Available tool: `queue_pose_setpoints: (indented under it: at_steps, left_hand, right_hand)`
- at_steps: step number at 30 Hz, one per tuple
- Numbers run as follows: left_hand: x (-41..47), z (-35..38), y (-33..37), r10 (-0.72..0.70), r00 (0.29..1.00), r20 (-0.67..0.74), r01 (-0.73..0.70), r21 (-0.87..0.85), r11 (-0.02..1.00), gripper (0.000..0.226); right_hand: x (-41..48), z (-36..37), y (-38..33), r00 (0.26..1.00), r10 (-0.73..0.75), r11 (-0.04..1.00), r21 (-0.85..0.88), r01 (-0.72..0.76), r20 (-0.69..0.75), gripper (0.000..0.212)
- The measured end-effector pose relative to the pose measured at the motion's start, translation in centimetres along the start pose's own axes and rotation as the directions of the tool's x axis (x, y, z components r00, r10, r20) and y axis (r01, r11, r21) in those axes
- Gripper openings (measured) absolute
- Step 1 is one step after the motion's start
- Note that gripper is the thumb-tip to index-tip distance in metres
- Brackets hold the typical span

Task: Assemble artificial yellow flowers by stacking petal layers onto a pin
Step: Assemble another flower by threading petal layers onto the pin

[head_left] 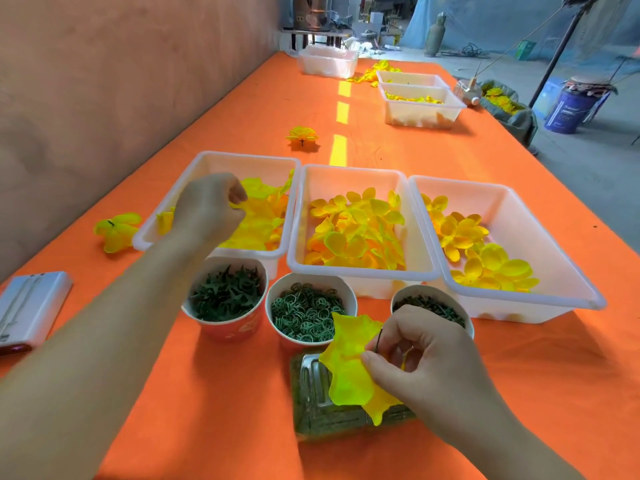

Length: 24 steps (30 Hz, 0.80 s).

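Pinching a thin dark pin (pixel 379 337) pushed through a glossy, translucent yellow petal layer (pixel 348 372) with wavy lobes, the right hand (pixel 427 358) holds both just in front of the middle cup (pixel 313 278), while the left hand (pixel 209 211) has its grip closed on a petal (pixel 251 209) in the tray (pixel 214 156) behind and left of that cup.

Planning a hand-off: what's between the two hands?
Head view: cup of green rings, between the left hand and the right hand holding a petal layer.

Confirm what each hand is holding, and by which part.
Left hand pinches a thin yellow fabric petal layer by its edge. Right hand pinches a thin dark pin mid-shaft, together with a translucent yellow petal layer at its right side.
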<state>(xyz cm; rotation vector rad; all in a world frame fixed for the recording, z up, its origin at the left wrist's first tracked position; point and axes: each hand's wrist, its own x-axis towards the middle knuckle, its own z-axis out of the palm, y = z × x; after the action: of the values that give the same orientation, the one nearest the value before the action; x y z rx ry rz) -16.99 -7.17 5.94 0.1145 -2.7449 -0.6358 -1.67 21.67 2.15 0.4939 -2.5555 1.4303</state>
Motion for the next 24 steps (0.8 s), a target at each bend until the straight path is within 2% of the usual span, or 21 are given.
queue_pose_setpoints:
  at_steps: [4,7,9,12,16,19,21,23,24]
  left_hand:
    - [3.5,2.3,-1.7,-0.084,0.973,0.214,0.074,0.053,0.996,0.047]
    - [4.5,4.2,-1.5,-0.091,0.931,0.354,0.028,0.179,0.983,0.060]
    - [4.7,5.0,-1.7,-0.104,0.915,0.390,0.008,0.240,0.971,0.056]
    - [4.8,5.7,-2.2,-0.104,0.921,0.377,-0.007,0.281,0.960,0.037]
    - [4.9,4.7,-1.8,-0.080,0.973,0.219,0.057,0.107,0.993,0.006]
    - [4.7,3.1,-1.9,-0.104,0.993,0.063,0.105,-0.009,0.994,0.023]
    - [4.0,1.5,-1.8,-0.150,0.988,-0.049,0.141,-0.149,0.979,0.029]
    - [2.9,-0.1,-1.4,-0.204,0.977,-0.063,0.158,-0.430,0.889,0.031]
    - [2.0,-0.9,-0.9,-0.226,0.974,-0.028,0.167,-0.584,0.794,0.031]
  right_hand:
    - [0.1,0.0,-0.1,1.000,0.012,1.000,0.016,-0.012,0.008,0.016]
    - [0.2,-0.1,-0.2,1.000,0.019,1.000,0.019,-0.019,0.015,0.015]
    - [0.1,-0.1,-0.1,1.000,0.024,1.000,0.015,-0.024,0.018,0.015]
    - [0.0,-0.1,-0.1,0.999,0.033,0.999,0.006,-0.033,0.016,0.016]
    - [-0.1,-0.2,0.1,0.999,0.038,0.999,-0.003,-0.038,0.021,0.013]
    - [-0.1,-0.2,0.1,0.999,0.042,0.999,0.002,-0.042,0.017,0.014]
    - [-0.2,-0.1,0.0,0.999,0.044,0.999,0.011,-0.044,0.017,0.014]
    - [-0.2,-0.1,0.0,0.999,0.042,0.999,0.010,-0.042,0.014,0.013]
    - [-0.2,-0.1,0.1,0.999,0.042,0.999,0.012,-0.042,0.011,0.013]
